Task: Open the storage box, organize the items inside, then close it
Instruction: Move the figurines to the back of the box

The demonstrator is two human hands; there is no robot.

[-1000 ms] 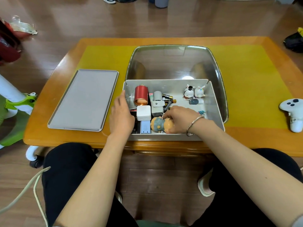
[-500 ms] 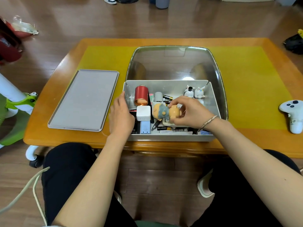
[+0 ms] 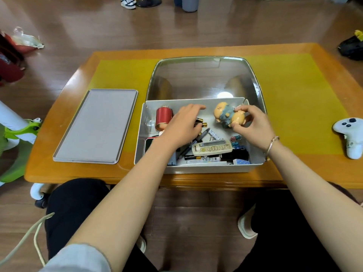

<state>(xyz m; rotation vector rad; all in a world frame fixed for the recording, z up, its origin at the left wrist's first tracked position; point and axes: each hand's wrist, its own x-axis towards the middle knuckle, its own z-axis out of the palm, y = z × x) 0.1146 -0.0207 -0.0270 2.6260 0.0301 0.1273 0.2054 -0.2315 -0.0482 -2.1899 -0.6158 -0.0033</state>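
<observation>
Bare forearms, dark trousers

A thin bracelet (image 3: 272, 144) circles the right wrist; a pale grey sleeve (image 3: 78, 259) shows at the left elbow; black trousers (image 3: 78, 209) cover both legs.

A white game controller (image 3: 351, 136) is lying near the right edge of the wooden surface (image 3: 294, 173). Sneakers (image 3: 128, 1) are sitting on the floor beyond.

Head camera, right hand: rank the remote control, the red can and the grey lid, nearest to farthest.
From the right hand:
1. Remote control, in the box, just below-left of it.
2. Red can, at the box's far-left corner.
3. Grey lid, on the table left of the box.
</observation>
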